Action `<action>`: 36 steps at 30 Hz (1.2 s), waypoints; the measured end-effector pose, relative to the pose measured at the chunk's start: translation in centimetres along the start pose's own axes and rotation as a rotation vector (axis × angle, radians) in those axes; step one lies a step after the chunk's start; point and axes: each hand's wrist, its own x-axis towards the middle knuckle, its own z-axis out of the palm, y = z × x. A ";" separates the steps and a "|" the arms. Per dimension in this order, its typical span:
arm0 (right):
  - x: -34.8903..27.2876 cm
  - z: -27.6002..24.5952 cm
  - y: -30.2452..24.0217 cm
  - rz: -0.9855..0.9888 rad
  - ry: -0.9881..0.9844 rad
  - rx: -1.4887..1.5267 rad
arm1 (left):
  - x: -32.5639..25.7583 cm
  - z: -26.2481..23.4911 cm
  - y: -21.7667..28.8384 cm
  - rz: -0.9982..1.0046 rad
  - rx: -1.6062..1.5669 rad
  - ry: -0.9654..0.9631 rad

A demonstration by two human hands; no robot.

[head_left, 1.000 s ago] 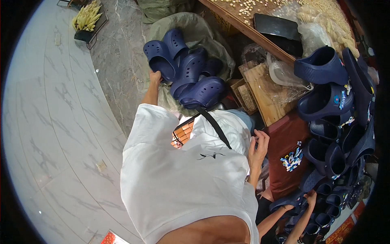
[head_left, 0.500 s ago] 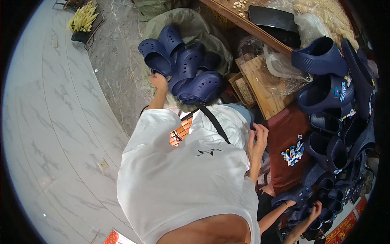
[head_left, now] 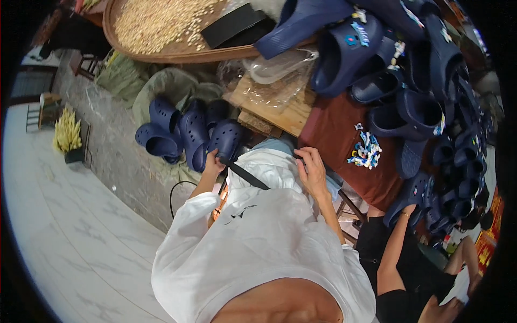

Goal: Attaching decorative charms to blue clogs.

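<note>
The two hands are well apart. The left hand [head_left: 212, 163] is at the near end of a navy clog [head_left: 226, 137], thumb and fingers bent at its edge; whether they are clamped on it I cannot tell. That clog is the right, near one of a loose bunch, with the other clogs [head_left: 193, 130] just beside it to the left and far side, by a green sack [head_left: 186, 81].

The right hand [head_left: 312, 171] is empty, its fingers spread and slightly bent, near the left edge of a brown counter [head_left: 331, 126]. On the counter lies a heap of blue-and-white charms [head_left: 367, 152]; more navy clogs [head_left: 417, 110] crowd its right side, some with charms on them. A wooden board [head_left: 283, 110] is on the far side, and beyond it a tray [head_left: 161, 57] of pale kernels [head_left: 156, 24]. At the near right, a co-worker's hand [head_left: 409, 209] touches a clog.
</note>
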 end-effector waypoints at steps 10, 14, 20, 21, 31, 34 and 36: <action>0.4 -2.1 1.5 0.089 0.117 0.055 | 5.0 25.3 -8.8 0.882 0.310 1.053; 2.6 -2.4 1.7 0.114 0.192 0.139 | 3.7 27.9 -8.3 0.930 0.569 0.849; 9.4 -2.4 4.3 0.121 0.405 0.305 | 7.4 34.0 -7.9 0.733 0.596 0.535; 10.5 -2.1 5.7 0.104 0.430 0.338 | 9.2 35.3 -8.7 0.683 0.598 0.526; 13.8 -2.6 7.7 0.278 0.348 0.593 | 19.9 37.3 -12.2 0.338 0.737 0.461; 12.5 -4.7 7.9 0.289 0.308 0.742 | 22.8 36.9 -13.5 0.244 0.739 0.479; 10.6 -6.7 8.8 0.299 0.367 0.730 | 24.9 37.2 -14.9 0.175 0.740 0.488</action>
